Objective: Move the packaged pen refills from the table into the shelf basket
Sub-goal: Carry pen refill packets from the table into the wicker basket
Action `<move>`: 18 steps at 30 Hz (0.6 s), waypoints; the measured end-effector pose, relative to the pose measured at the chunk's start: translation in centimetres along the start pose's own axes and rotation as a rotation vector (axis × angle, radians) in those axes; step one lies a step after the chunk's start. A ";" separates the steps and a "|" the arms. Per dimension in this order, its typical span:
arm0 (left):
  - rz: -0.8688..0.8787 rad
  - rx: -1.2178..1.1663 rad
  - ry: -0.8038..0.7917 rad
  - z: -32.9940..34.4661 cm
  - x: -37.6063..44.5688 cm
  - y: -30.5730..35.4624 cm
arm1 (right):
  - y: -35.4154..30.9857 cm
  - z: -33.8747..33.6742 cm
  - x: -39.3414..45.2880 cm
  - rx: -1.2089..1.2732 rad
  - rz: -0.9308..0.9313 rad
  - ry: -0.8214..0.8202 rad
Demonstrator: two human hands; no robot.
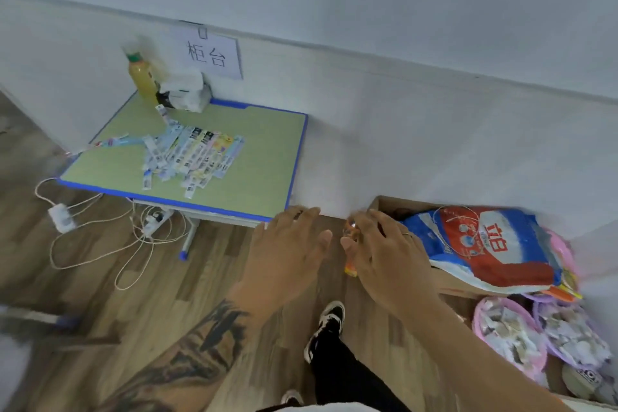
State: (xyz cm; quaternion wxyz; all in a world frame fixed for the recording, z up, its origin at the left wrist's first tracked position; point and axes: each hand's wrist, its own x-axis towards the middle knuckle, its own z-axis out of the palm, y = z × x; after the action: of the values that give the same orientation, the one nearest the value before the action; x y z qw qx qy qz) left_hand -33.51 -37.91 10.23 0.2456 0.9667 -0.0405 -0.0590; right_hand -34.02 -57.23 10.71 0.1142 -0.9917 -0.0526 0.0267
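Head view: we see refills [192, 152] on the worktop [264, 157] upper left, left hand [287, 244] spread, right hand [381, 244] pinching a small blurred packet [351, 269].

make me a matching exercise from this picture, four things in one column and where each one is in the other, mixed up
Things:
1. packaged pen refills
2. juice bottle
3. power strip
4. detergent bag

Places:
A. on the wooden floor, left of the table
B. spread over the middle of the green table
C. in the cardboard box by the wall, at the right
D. at the table's back corner, by the wall

Pairs: 1-B, 2-D, 3-A, 4-C
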 end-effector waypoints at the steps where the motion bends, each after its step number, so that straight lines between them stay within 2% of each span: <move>1: -0.021 -0.020 0.001 -0.1 0.1 -0.9 | -0.8 0.3 0.9 0.005 -0.016 0.003; 11: -0.244 0.121 0.037 -4.3 5.6 -9.8 | -8.0 3.8 13.3 0.096 -0.186 -0.117; 18: -0.383 0.198 0.029 -6.7 12.6 -14.6 | -10.9 6.3 23.0 0.130 -0.250 -0.176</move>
State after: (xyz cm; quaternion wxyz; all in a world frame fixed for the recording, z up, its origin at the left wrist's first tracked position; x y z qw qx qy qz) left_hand -19.41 -23.32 7.89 0.1340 0.9769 0.1418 -0.0865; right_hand -12.67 -42.67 6.11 0.1757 -0.9617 -0.1838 0.1026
